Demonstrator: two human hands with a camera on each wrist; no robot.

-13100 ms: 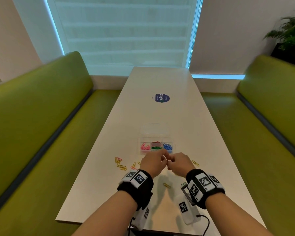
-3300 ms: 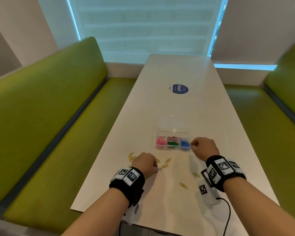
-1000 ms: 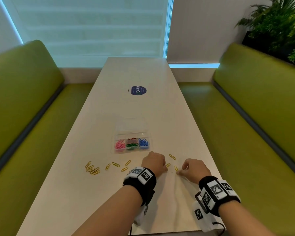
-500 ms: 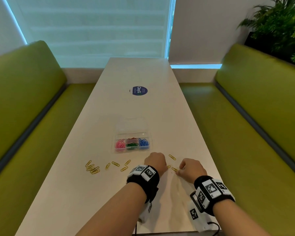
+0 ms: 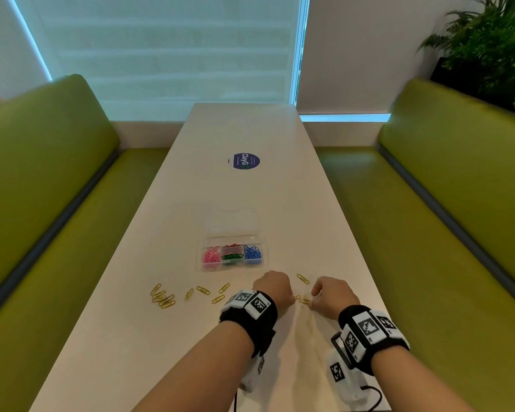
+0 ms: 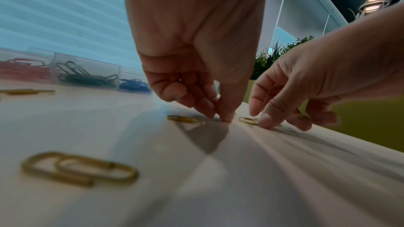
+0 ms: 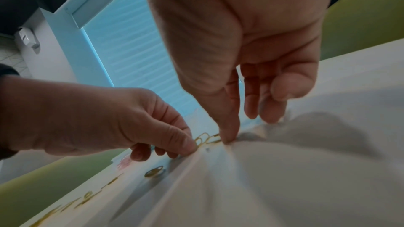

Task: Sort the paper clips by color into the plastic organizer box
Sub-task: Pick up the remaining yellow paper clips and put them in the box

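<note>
1. Box (image 5: pixel 232 264): clear plastic, with pink clips (image 5: pixel 211 256), red clips (image 5: pixel 232 246) behind green clips (image 5: pixel 232 257), and blue clips (image 5: pixel 252 253).
2. Loose clips (image 5: pixel 163 298): gold-yellow.
3. Table (image 5: pixel 250 197): off-white.
4. Sticker (image 5: pixel 244 161): dark blue, white lettering.
5. Benches (image 5: pixel 42 173): lime green, grey seam.
6. Wristbands (image 5: pixel 250 315): black, with black-and-white square-pattern tags.
7. Blind (image 5: pixel 167 55): pale blue-white, horizontal bands.
8. Plant (image 5: pixel 494 34): dark green.

My left hand (image 5: pixel 272 288) hides own fingertips in head view. Gold clips (image 7: pixel 206 140) btwn my hands blurred, count unclear. Nearest clip (image 6: pixel 79 168) lower left, out of focus. Forearms cut off at bottom edge.
</note>
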